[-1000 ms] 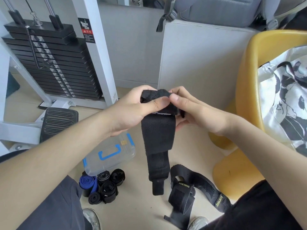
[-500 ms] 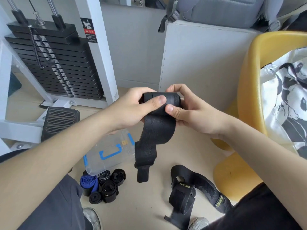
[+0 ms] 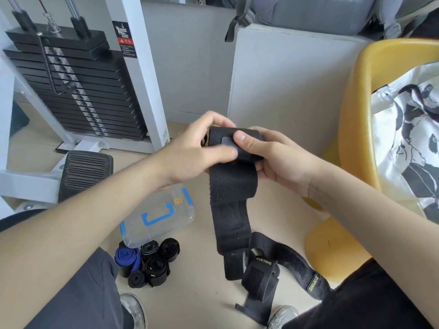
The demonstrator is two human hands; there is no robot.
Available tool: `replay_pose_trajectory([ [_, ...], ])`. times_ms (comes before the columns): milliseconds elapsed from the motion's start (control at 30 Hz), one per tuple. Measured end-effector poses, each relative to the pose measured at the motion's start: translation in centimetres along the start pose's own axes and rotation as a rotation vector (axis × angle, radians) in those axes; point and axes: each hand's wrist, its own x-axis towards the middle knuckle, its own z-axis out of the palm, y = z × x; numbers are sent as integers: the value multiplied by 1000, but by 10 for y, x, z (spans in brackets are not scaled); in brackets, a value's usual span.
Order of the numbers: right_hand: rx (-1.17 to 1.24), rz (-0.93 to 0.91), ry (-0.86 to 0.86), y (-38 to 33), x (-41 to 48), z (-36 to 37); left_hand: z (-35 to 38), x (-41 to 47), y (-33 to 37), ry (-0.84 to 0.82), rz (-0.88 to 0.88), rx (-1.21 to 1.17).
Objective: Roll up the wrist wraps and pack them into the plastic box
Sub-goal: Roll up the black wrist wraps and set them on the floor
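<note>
Hands point(image 3: 190, 157) point(image 3: 282, 162) on wrap point(image 3: 232, 186), tail roughly downward

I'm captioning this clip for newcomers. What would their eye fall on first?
At centre, the left hand and right hand grip a black wrist wrap, its top rolled and its tail hanging down. Lower left, rolled wraps cluster beside a clear plastic box with blue trim; a yellow chair fills the right side.

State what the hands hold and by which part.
Both the left hand and the right hand grip the black wrist wrap by its rolled top end; its tail hangs free.
</note>
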Motion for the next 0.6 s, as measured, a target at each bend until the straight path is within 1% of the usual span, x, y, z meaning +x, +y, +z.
replay_pose_trajectory([
  [67, -7, -51, 22, 1, -1, -1, 3, 2, 0, -112, -192, -210],
  [100, -20, -72, 33, 2, -2, -1, 4, 3, -1, -162, -240, -232],
  [167, -51, -92, 64, 3, -4, -1, 5, 2, -2, -189, -261, -241],
  [233, -79, -99, 87, 4, -6, -1, 5, 3, -4, -156, -233, -249],
  [300, -47, -107, 73, 3, -5, -1, 6, 4, -4, -96, -198, -231],
  [400, 186, -42, 35, 0, -1, 4, 10, 6, -3, 56, -174, -183],
  [467, 261, 16, 7, 0, 0, 8, 12, 5, -2, 140, -115, -101],
  [533, 239, 52, 17, 2, 0, 11, 14, 2, -2, 204, -20, 143],
  [567, 220, 61, 36, 3, 0, 12, 15, 1, -4, 215, 10, 264],
  [600, 194, 62, 66, 4, 0, 12, 14, 0, -6, 199, 23, 331],
])
